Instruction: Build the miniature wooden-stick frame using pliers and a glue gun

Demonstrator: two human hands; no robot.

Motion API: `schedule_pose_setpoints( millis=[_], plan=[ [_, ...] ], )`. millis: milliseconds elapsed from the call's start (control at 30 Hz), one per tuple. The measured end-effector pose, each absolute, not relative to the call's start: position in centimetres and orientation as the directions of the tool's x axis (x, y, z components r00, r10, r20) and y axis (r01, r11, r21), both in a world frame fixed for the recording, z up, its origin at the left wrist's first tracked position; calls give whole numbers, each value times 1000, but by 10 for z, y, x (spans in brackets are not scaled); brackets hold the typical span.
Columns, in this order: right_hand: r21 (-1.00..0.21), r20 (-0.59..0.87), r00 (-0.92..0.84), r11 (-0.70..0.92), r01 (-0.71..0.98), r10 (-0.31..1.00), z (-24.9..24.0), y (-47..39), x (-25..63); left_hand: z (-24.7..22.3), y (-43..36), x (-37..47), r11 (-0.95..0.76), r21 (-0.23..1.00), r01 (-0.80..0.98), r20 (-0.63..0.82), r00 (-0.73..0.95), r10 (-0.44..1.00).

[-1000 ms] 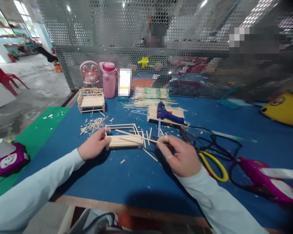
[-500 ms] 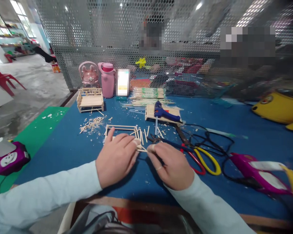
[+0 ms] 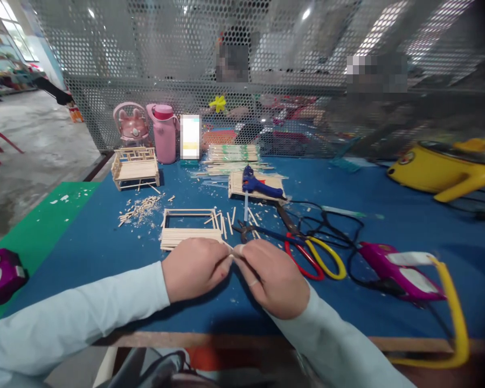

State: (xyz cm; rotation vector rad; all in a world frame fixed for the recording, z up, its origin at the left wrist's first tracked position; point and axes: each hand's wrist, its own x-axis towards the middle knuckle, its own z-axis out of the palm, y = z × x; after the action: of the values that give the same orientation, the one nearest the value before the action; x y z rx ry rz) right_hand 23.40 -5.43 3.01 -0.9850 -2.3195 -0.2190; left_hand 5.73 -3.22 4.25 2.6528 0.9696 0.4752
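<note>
My left hand (image 3: 198, 268) is closed in a pinch, its fingertips meeting those of my right hand (image 3: 277, 277), which pinches too. Between them shows a bit of a thin wooden stick (image 3: 227, 244), mostly hidden by the fingers. Just beyond my left hand lies a small rectangular stick frame (image 3: 191, 235), partly covered with slats laid side by side. Several loose short sticks (image 3: 225, 223) lie at its right end. Pliers (image 3: 246, 230) and scissors with red and yellow handles (image 3: 313, 256) rest beyond and beside my right hand.
A blue glue gun (image 3: 262, 187) lies on a slatted wooden piece (image 3: 236, 186). Behind are bundled sticks (image 3: 232, 153), a pink bottle (image 3: 164, 134), a phone (image 3: 191, 137) and a small stick-built bench (image 3: 135, 168). Stick scraps (image 3: 141, 209), black cable and a purple device (image 3: 400, 272) flank the hands.
My left hand has come off the stick frame and drawn in its spread fingers to a pinch against my right fingertips. The whole view has shifted slightly.
</note>
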Motion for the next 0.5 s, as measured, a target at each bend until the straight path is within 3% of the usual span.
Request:
schedule_pose_setpoints(
  millis=[133, 200, 333, 400, 500],
  plan=[
    [-187, 547, -518, 699, 690, 658, 26, -63, 243, 41, -37, 56, -726, 375, 576, 170, 727, 665],
    [-198, 549, -433, 614, 764, 715, 22, -66, 255, 41, -37, 55, -686, 386, 617, 160, 687, 709],
    [-80, 389, -292, 348, 934, 874, 3, -68, 284, 45, -35, 52, -618, 421, 664, 152, 620, 770],
    [-45, 287, -280, 305, 951, 916, -7, -67, 291, 45, -36, 53, -637, 452, 624, 163, 645, 747],
    [-25, 270, -253, 269, 963, 929, -12, -67, 297, 41, -45, 57, -707, 471, 527, 209, 712, 670]
  ],
)
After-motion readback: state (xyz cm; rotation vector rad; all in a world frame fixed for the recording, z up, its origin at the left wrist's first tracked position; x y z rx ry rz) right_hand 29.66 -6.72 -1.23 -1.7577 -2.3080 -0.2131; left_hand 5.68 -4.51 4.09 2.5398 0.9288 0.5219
